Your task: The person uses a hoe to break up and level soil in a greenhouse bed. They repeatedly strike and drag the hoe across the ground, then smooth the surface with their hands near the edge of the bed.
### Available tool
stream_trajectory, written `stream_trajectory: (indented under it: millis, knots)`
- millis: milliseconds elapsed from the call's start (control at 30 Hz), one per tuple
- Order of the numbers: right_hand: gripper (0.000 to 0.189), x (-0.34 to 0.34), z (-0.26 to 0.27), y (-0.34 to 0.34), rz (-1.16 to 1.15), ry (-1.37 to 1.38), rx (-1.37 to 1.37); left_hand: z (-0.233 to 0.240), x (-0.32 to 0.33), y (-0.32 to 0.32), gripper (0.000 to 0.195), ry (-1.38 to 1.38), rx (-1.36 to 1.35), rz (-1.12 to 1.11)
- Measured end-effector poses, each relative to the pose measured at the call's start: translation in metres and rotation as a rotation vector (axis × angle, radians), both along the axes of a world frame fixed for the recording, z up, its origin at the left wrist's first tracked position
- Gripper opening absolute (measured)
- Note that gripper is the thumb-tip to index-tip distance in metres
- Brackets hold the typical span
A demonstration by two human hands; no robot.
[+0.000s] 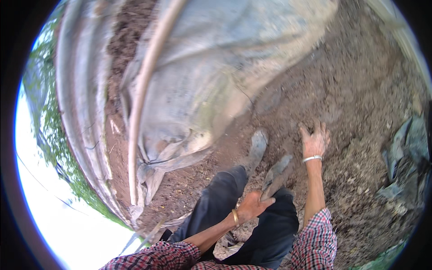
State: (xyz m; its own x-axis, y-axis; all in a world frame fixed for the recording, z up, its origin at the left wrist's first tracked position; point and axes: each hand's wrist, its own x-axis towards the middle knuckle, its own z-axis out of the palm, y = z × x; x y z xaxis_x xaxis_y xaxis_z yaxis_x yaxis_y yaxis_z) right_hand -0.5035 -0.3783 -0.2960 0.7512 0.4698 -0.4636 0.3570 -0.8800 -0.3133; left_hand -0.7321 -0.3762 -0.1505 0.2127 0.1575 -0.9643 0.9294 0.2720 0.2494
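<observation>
My left hand (253, 205), with a gold-coloured bangle at the wrist, is low in front of my knees, its thumb pointing right. A brown, elongated shape (277, 185) meets its fingers beside my right foot; whether the hand grips it is unclear. My right hand (316, 139), wearing a silver-coloured bangle, reaches forward over the bare soil (351, 135), palm down, fingers spread and slightly bent. No object shows in it. My mud-covered feet stand between the hands, the left foot (258, 143) further forward. Dark trousers (219, 189) cover my legs.
A large, dirty pale sheet (202, 77) lies ahead and to the left, with a long curved pole (143, 84) along it. Beyond runs a ridged pale covering (82, 84). Torn dark plastic sheeting (406, 152) lies on the right. Green foliage (50, 135) borders the far left.
</observation>
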Motion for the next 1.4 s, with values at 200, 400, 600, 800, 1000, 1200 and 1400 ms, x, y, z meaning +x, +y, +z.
stream_trajectory:
  millis: [200, 400, 600, 800, 1000, 1200, 1400]
  knots:
    - [0.058, 0.000, 0.196, 0.127, 0.129, -0.144, 0.263, 0.149, -0.019, 0.081, 0.040, -0.103, 0.004, 0.298]
    - [0.066, -0.067, 0.371, 0.293, 0.444, -0.171, 0.987, 0.297, -0.080, 0.159, 0.039, -0.076, 0.547, 0.531]
    - [0.070, -0.143, 0.468, 0.408, 0.718, -0.038, 1.015, 0.305, -0.180, 0.250, 0.040, 0.262, 1.323, 0.549]
    - [0.045, -0.099, 0.390, 0.339, 0.442, 0.397, 0.781, 0.256, -0.266, 0.412, 0.016, 0.360, 1.359, 0.272]
    - [0.028, -0.024, 0.264, 0.169, 0.244, 0.180, 0.480, 0.254, -0.266, 0.363, 0.024, 0.090, 0.890, 0.912]
    - [0.033, 0.000, 0.227, 0.053, -0.157, 0.289, 0.283, 0.282, -0.237, 0.325, 0.017, -0.394, 0.281, 1.394]
    - [0.025, -0.021, 0.272, 0.114, -0.097, 0.505, 0.636, 0.306, -0.174, 0.243, 0.019, -0.606, -0.172, 1.406]
